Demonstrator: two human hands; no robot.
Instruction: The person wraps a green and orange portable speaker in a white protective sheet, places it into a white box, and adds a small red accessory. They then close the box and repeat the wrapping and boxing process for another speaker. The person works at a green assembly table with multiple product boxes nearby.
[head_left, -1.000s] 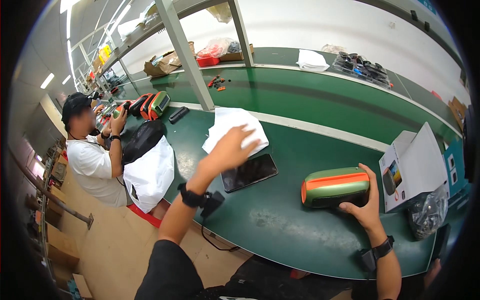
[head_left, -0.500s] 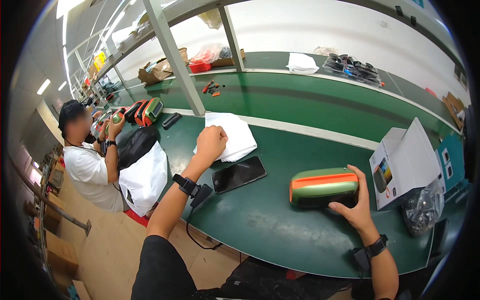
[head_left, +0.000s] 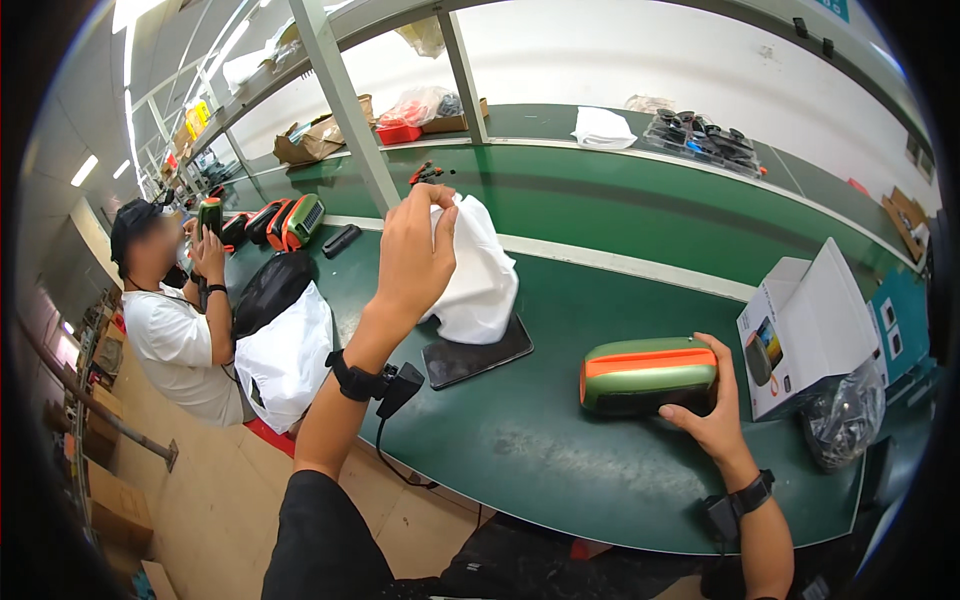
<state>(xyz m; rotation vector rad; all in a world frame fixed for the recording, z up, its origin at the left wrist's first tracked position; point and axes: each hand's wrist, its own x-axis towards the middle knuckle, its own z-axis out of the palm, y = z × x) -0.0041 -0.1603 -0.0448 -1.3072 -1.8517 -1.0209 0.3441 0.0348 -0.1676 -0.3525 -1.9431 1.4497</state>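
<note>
Our left hand has risen and pulled the soft white sheet up off the counter; half a second ago that sheet lay folded beside the black phone. Now its upper edge is pinched between our thumb and fingers, and the rest drapes down at 4 o'clock from the hand, its lower part overlapping the far side of the phone. Whether it touches the phone, we cannot tell. The phone lies flat, at 5 o'clock from our left hand.

Our right hand has stayed where it was, curved around the right end of a rounded green-and-orange device. Thumb is on the near side, fingers are on the far side, and the device rests on the counter at 10 o'clock from that hand.

Just beyond our right hand, at 1 to 2 o'clock, stands an open white box with its flap raised. At 3 o'clock is a clear plastic bag with dark contents, just beside the box. A small black object lies near 9 o'clock from our left hand. Farther off, around 8 to 9 o'clock, a co-worker holds up another green device.
</note>
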